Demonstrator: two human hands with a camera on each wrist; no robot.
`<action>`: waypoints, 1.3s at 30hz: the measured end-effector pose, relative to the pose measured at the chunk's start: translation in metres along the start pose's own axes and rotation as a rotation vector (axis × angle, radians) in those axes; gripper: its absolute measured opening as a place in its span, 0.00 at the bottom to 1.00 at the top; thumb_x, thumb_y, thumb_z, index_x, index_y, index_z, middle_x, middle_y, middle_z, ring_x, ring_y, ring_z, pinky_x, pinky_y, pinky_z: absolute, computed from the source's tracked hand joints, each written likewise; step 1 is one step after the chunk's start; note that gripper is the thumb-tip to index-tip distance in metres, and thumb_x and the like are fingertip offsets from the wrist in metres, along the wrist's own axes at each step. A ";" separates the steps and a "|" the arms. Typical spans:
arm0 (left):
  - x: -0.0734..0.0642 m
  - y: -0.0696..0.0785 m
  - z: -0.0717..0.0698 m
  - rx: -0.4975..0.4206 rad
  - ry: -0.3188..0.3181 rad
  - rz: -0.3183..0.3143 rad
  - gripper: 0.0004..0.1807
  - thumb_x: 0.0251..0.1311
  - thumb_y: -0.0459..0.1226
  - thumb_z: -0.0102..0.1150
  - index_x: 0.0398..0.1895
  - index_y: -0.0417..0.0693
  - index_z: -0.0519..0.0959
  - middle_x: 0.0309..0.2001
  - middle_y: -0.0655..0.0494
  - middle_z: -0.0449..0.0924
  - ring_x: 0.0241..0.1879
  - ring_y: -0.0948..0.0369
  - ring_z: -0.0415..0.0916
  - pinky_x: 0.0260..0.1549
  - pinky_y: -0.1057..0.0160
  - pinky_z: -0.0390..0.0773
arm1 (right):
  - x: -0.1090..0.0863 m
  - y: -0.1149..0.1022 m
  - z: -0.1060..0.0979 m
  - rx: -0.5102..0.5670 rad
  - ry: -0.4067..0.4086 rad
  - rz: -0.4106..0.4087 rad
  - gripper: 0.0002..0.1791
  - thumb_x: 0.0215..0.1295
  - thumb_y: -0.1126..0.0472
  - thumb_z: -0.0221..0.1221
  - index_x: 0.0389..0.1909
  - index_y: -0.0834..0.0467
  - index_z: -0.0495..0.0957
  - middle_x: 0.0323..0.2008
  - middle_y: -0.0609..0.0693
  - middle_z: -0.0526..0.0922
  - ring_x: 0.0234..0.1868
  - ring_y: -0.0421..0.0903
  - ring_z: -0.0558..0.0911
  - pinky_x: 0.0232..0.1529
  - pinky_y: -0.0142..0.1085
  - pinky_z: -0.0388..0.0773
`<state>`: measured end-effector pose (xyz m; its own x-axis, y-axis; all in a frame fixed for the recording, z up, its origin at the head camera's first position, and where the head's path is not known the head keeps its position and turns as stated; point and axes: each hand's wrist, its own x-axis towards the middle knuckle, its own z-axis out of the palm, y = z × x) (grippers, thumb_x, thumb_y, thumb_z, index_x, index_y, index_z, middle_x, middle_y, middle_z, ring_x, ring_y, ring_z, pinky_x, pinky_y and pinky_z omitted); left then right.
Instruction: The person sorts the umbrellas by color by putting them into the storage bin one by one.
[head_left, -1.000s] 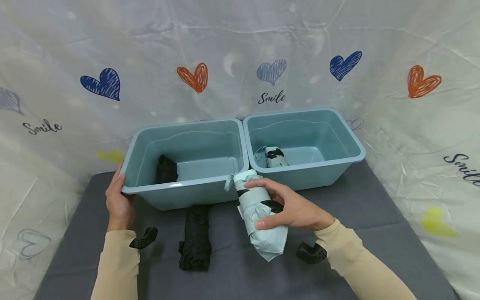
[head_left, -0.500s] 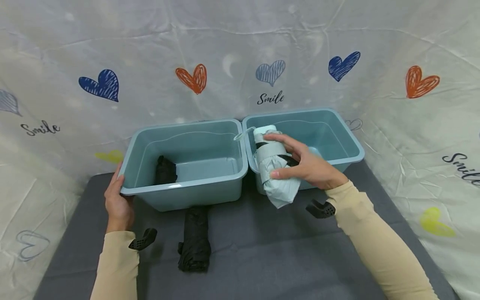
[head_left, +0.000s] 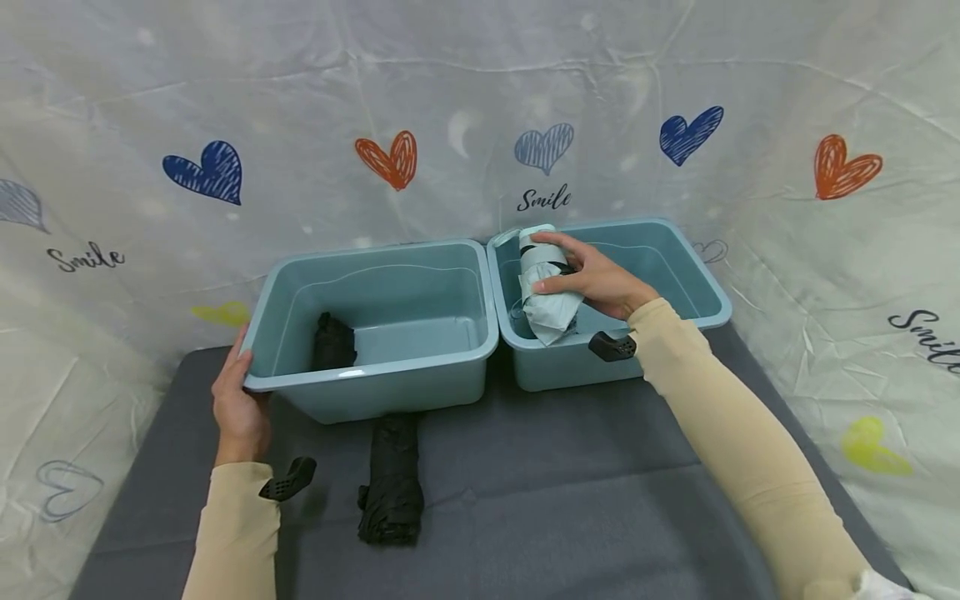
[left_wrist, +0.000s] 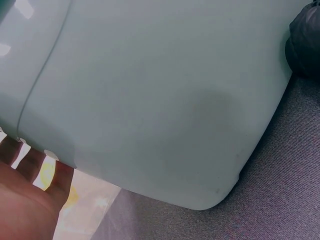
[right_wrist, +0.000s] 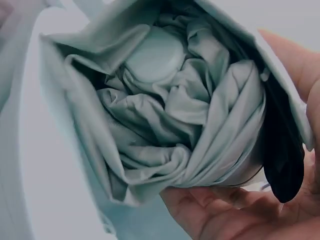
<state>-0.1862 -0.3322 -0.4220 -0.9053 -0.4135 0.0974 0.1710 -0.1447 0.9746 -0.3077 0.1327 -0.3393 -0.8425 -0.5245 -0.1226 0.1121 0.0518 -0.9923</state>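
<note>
My right hand point(head_left: 600, 279) grips a pale mint folded umbrella point(head_left: 546, 287) with a black band, tilted inside the right bin point(head_left: 592, 363). Close up in the right wrist view, the bunched cloth end of the umbrella point(right_wrist: 170, 115) shows a round pale tip in its folds. At the far left, my left hand point(head_left: 240, 408) rests against the left end of the left bin point(head_left: 405, 389). Its straight fingers point(left_wrist: 60, 182) touch the outer wall there. A black folded umbrella point(head_left: 392, 492) lies on the table in front of the left bin.
Inside the left bin lies a black bundle point(head_left: 333, 342). Both blue bins stand side by side at the back of the dark grey tabletop point(head_left: 540, 500), against a white cloth backdrop point(head_left: 300, 92) printed with hearts.
My right hand has carried the mint umbrella from in front of the bins, up and over the front rim, into the right bin. The left hand has stayed at the left bin.
</note>
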 end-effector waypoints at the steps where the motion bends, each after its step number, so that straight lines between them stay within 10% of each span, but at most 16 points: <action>1: 0.000 0.000 0.000 -0.001 -0.002 0.002 0.26 0.81 0.43 0.32 0.79 0.59 0.62 0.79 0.60 0.56 0.76 0.60 0.52 0.68 0.67 0.56 | 0.004 0.002 0.000 -0.002 0.007 0.013 0.43 0.67 0.69 0.65 0.78 0.42 0.59 0.67 0.62 0.64 0.57 0.59 0.75 0.47 0.46 0.80; 17: 0.001 0.001 0.001 -0.018 -0.020 0.013 0.26 0.81 0.43 0.32 0.79 0.59 0.61 0.79 0.61 0.54 0.77 0.60 0.51 0.68 0.66 0.56 | 0.032 0.023 0.010 -0.143 -0.007 0.127 0.46 0.61 0.65 0.72 0.77 0.42 0.62 0.62 0.62 0.69 0.52 0.56 0.77 0.46 0.44 0.80; 39: -0.001 -0.001 -0.003 0.000 -0.031 0.032 0.27 0.81 0.43 0.32 0.80 0.54 0.59 0.79 0.60 0.54 0.76 0.59 0.51 0.68 0.64 0.55 | 0.034 0.030 0.019 -0.394 -0.058 0.207 0.51 0.54 0.66 0.75 0.78 0.45 0.62 0.79 0.57 0.47 0.67 0.58 0.63 0.54 0.48 0.72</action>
<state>-0.1838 -0.3343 -0.4233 -0.9111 -0.3895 0.1347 0.1999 -0.1319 0.9709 -0.3233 0.0998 -0.3734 -0.7914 -0.5150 -0.3294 0.0570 0.4744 -0.8785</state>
